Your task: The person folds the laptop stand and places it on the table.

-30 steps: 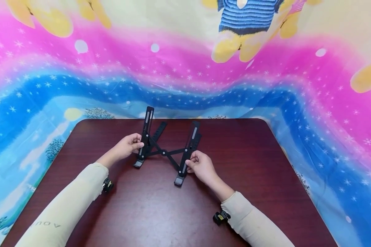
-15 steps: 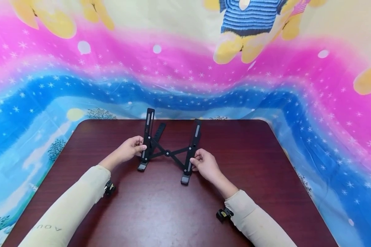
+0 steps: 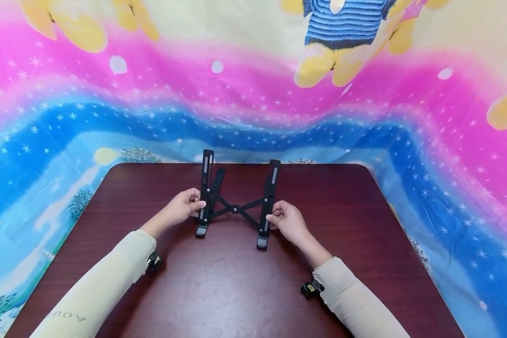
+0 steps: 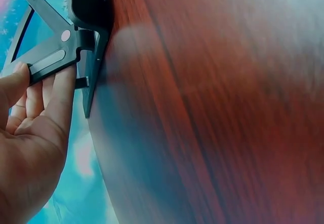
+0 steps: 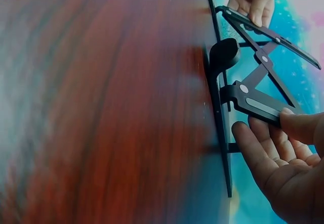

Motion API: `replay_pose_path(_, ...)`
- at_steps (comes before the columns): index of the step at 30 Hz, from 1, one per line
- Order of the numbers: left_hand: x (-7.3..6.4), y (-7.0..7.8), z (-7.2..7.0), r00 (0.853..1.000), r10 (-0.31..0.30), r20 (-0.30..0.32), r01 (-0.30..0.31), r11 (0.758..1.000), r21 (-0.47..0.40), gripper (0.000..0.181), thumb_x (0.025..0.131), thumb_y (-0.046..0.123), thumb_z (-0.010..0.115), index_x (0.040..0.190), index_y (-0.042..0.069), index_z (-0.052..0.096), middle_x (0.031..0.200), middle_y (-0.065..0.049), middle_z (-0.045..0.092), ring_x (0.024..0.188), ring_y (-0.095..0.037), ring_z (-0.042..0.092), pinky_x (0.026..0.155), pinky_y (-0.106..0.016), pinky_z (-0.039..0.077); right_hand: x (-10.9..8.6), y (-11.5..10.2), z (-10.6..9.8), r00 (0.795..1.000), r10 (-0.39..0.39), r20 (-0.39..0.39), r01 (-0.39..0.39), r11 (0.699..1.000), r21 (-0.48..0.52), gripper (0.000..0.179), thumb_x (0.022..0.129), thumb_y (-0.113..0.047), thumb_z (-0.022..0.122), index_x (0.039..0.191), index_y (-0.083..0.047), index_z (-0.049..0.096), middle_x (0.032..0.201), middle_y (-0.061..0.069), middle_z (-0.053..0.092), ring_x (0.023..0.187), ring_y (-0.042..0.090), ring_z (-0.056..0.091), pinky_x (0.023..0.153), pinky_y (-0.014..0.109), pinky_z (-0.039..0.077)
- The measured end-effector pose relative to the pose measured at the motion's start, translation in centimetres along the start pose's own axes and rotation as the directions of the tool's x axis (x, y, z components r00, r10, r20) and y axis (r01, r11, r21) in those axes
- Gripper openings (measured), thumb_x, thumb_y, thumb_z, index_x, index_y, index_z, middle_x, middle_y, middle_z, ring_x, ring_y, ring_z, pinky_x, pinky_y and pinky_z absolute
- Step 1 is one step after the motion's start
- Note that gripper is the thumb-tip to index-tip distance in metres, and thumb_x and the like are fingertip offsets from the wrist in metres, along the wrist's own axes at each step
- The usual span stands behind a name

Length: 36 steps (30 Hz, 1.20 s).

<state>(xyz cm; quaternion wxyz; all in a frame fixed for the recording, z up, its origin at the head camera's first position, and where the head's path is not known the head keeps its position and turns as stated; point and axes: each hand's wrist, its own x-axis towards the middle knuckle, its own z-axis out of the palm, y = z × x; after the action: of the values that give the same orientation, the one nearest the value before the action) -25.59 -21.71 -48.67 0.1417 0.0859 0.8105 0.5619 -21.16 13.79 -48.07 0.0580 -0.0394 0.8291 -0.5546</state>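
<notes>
L hand pinches the 9 o'clock rail of a black, slim-barred hinged stand w/ an X-shaped brace; R hand pinches its 3 o'clock rail, thumb on top & fingers beneath, same as L. Both grips narrow, approx. at the lower half of each rail. Stand's spread open, rails tilted up twd 12 o'clock, on a dark red-brown wood-grain surface, near its 12 o'clock edge. Grey strips run along the rails; hooked black feet w/ grey pads point to 6 o'clock. Pale cream sleeves cover both arms, small black device at each wrist. Beyond surface: pink, blue & cream printed cloth w/ white snowflakes & yellow cartoon legs.
</notes>
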Motion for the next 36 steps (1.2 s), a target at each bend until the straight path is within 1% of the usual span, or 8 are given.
replay_pose_path(7, -0.3, 0.3, 1.1, 1.000, -0.013, -0.020, 0.013, 1.000, 0.001, 0.014, 0.104, 0.009, 0.060, 0.103, -0.001, 0.050, 0.089, -0.007, 0.054, 0.090, -0.021, 0.073, 0.080, -0.044, 0.063, 0.2, 0.3, -0.8, 0.999, -0.031, 0.007, 0.031, 0.996, -0.079, 0.014, 0.097, -0.004, 0.070, 0.103, -0.003, 0.058, 0.095, 0.010, 0.065, 0.081, 0.024, 0.072, 0.073, 0.041, 0.063)
replay_pose_path(10, -0.4, 0.3, 1.6, 1.000, -0.018, -0.025, 0.017, 1.000, -0.013, 0.014, 0.104, 0.007, 0.060, 0.103, -0.001, 0.049, 0.089, -0.008, 0.054, 0.089, -0.021, 0.073, 0.079, -0.044, 0.063, 0.3, 0.4, -1.2, 0.999, -0.035, 0.013, 0.036, 0.994, -0.099, 0.015, 0.097, -0.005, 0.070, 0.106, -0.003, 0.058, 0.097, 0.010, 0.065, 0.083, 0.024, 0.072, 0.074, 0.041, 0.063)
replay_pose_path(17, -0.6, 0.5, 2.5, 0.999, -0.006, -0.036, 0.007, 1.000, 0.010, 0.016, 0.103, 0.008, 0.062, 0.099, 0.001, 0.047, 0.087, -0.008, 0.056, 0.085, -0.019, 0.072, 0.077, -0.041, 0.063, 1.0, 1.0, -2.2, 0.999, -0.038, 0.020, 0.040, 0.994, -0.098, 0.016, 0.097, -0.006, 0.070, 0.109, -0.001, 0.060, 0.098, 0.011, 0.067, 0.082, 0.022, 0.070, 0.074, 0.039, 0.063)
replay_pose_path(21, -0.6, 0.5, 2.9, 0.999, -0.008, -0.041, 0.007, 1.000, -0.022, 0.017, 0.102, 0.007, 0.062, 0.097, 0.000, 0.047, 0.086, -0.008, 0.057, 0.088, -0.022, 0.074, 0.078, -0.043, 0.063, 1.5, 1.3, -2.7, 0.999, -0.032, 0.035, 0.035, 0.995, -0.094, 0.016, 0.098, -0.007, 0.070, 0.109, -0.002, 0.060, 0.098, 0.011, 0.068, 0.082, 0.021, 0.071, 0.075, 0.038, 0.063)
replay_pose_path(25, -0.7, 0.7, 3.2, 0.999, -0.001, -0.044, -0.001, 0.999, -0.042, 0.017, 0.102, 0.006, 0.062, 0.097, 0.000, 0.047, 0.086, -0.010, 0.058, 0.090, -0.023, 0.075, 0.077, -0.041, 0.063, 1.7, 1.4, -3.3, 0.999, -0.023, 0.047, 0.028, 0.995, -0.100, 0.015, 0.098, -0.009, 0.070, 0.107, -0.003, 0.061, 0.097, 0.011, 0.069, 0.084, 0.021, 0.072, 0.076, 0.038, 0.063)
replay_pose_path(31, -0.8, 0.7, 3.6, 0.999, -0.009, -0.049, 0.007, 0.999, -0.042, 0.018, 0.102, 0.006, 0.062, 0.096, 0.002, 0.046, 0.084, -0.010, 0.055, 0.093, -0.023, 0.074, 0.077, -0.040, 0.063, 1.9, 1.4, -3.8, 0.998, -0.005, 0.064, 0.011, 0.995, -0.100, 0.012, 0.098, -0.009, 0.070, 0.103, -0.005, 0.060, 0.095, 0.011, 0.069, 0.084, 0.022, 0.073, 0.076, 0.041, 0.063)
replay_pose_path(36, -0.9, 0.8, 3.8, 0.998, -0.005, -0.055, 0.002, 0.999, -0.048, 0.018, 0.102, 0.006, 0.062, 0.096, 0.002, 0.046, 0.084, -0.010, 0.055, 0.094, -0.024, 0.074, 0.077, -0.041, 0.063, 2.1, 1.5, -3.8, 0.997, 0.010, 0.074, -0.004, 0.997, -0.075, 0.012, 0.098, -0.009, 0.069, 0.103, -0.005, 0.059, 0.093, 0.011, 0.068, 0.083, 0.024, 0.073, 0.077, 0.044, 0.063)
